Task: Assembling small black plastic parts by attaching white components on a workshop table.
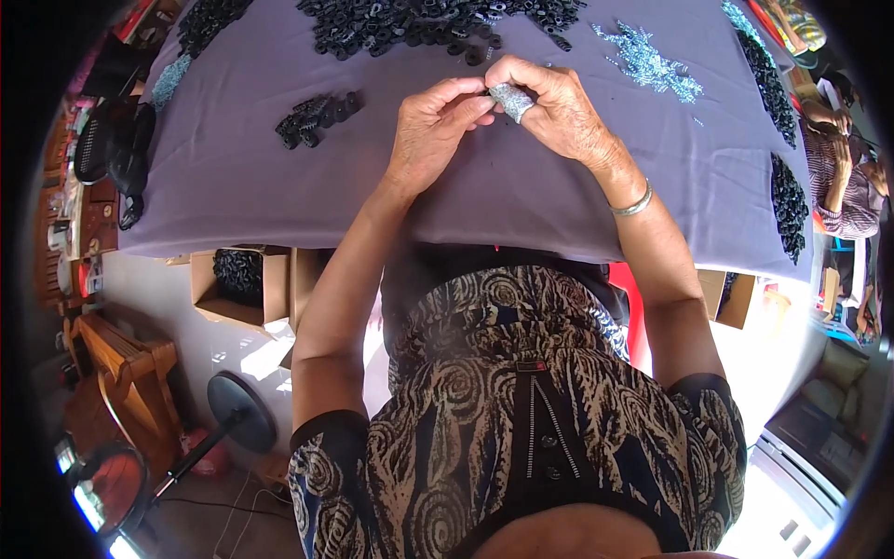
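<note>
Above the purple-grey cloth, my left hand (433, 129) and my right hand (557, 110) meet with closed fingertips. A small black piece (488, 94) shows between them, mostly hidden by the fingers. My left thumb and forefinger pinch it, and the right fingertips press against it from the other side. A grey speckled wrap (511, 102) covers a digit of my right hand. To the left of my hands lies a small group of black ring-like pieces (317, 117). A large heap of similar black pieces (400, 26) spreads beyond my hands.
Small pale blue pieces (647, 61) lie scattered at the far right of the tablecloth (596, 210). More black heaps (790, 207) line its right edge. Below the table's left side stands an open cardboard box (207, 284) with black contents. Another person (843, 177) sits at the right.
</note>
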`<state>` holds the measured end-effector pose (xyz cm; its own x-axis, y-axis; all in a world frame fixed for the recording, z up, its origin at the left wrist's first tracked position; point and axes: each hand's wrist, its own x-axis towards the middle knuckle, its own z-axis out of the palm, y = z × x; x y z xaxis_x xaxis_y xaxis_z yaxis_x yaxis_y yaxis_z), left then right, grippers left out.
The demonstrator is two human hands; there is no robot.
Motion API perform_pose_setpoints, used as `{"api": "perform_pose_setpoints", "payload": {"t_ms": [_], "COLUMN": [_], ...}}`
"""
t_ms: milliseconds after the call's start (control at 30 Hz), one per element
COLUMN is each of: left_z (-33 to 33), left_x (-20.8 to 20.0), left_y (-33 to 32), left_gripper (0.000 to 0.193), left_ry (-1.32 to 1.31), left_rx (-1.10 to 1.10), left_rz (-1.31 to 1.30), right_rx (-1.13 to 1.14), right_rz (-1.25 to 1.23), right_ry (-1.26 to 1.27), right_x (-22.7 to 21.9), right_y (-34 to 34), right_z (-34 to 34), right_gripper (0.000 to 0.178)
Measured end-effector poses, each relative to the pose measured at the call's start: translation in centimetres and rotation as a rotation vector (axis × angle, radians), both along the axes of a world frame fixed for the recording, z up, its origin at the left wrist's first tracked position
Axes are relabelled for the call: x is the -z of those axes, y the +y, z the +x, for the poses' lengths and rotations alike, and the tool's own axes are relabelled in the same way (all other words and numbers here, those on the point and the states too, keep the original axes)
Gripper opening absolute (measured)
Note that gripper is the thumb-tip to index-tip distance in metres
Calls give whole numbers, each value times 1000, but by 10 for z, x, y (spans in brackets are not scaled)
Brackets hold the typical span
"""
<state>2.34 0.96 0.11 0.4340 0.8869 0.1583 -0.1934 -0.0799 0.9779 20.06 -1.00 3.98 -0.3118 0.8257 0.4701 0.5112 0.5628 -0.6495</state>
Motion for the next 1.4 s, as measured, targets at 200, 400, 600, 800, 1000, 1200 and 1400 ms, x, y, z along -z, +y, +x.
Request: {"api": "perform_pose_setpoints", "payload": {"t_ms": [200, 400, 600, 800, 1000, 1200, 1400], "left_z": [1, 2, 3, 3, 6, 6, 7], "left_x": [-2, 2, 1, 5, -2, -6, -4], "left_y": [1, 2, 3, 3, -2, -7, -5], "left_gripper": [20, 17, 17, 19, 18, 18, 17], "left_ry": [-12, -24, -43, -97, -217, -259, -186], "left_rx": [-6, -37, -42, -75, -73, -20, -94], "left_rz": [8, 38, 57, 163, 247, 119, 231], "right_rx": [-40, -138, -207, -256, -297, -423, -460], "right_rz": [-168, -452, -592, -899, -1084, -1168, -1171], "right_ry": [190, 461, 780, 980, 978, 1018, 974], "right_x": [4, 10, 20, 19, 21, 24, 30], "right_y": [1, 8, 10, 7, 6, 4, 5], "right_z": [0, 5, 2, 4, 3, 2, 4], "right_gripper": [11, 12, 8, 20, 25, 36, 43]}}
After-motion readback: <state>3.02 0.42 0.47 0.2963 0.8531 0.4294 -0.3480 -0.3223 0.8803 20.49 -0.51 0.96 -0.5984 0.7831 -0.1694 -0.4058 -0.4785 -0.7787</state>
